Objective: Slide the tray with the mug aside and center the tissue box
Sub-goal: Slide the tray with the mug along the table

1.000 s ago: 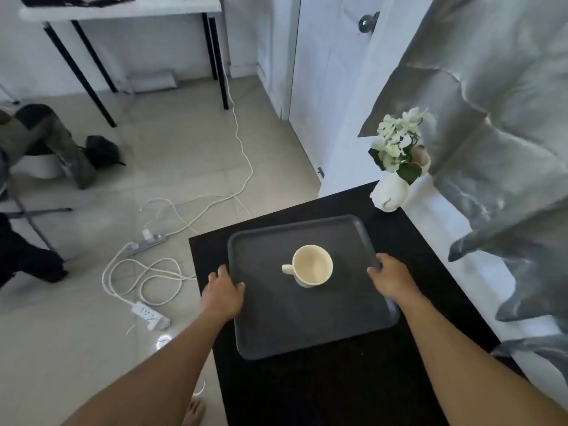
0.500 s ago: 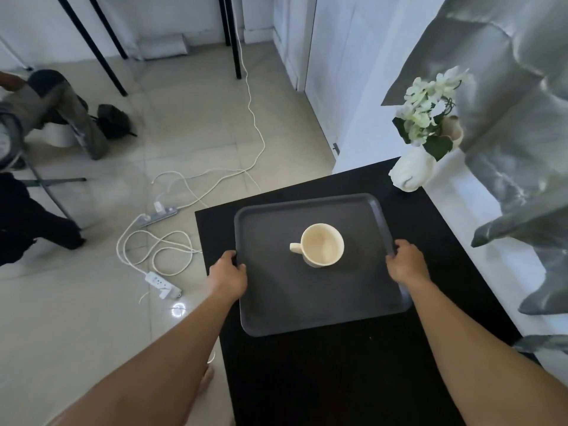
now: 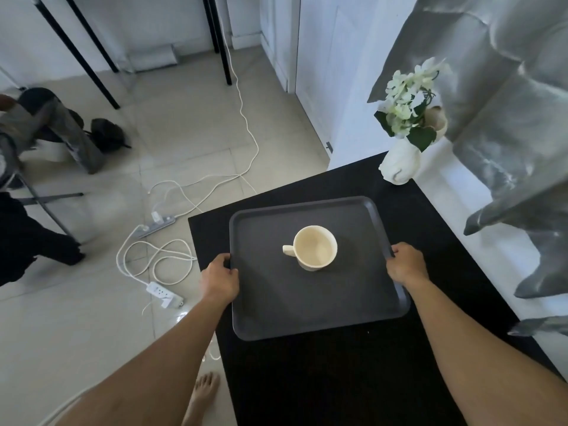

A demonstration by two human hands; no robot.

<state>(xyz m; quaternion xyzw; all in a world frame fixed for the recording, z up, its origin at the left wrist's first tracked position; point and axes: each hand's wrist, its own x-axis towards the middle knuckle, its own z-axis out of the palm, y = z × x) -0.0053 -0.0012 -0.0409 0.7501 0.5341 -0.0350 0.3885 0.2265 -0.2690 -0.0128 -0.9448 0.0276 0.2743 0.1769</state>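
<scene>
A dark grey tray (image 3: 307, 305) lies on the black table (image 3: 338, 379), close to its left edge. A cream mug (image 3: 315, 247) stands upright near the tray's middle, handle pointing left. My left hand (image 3: 219, 279) grips the tray's left rim, fingers curled over the edge. My right hand (image 3: 405, 262) grips the right rim the same way. No tissue box is in view.
A white vase with pale flowers (image 3: 401, 161) stands at the table's far right corner. A grey curtain (image 3: 507, 118) hangs along the right. On the floor to the left lie white cables and power strips (image 3: 159, 290). My bare foot (image 3: 203, 395) is beside the table.
Both hands have closed onto the tray's rims. The view has tilted down and moved closer; the tray sits about where it was on the table.
</scene>
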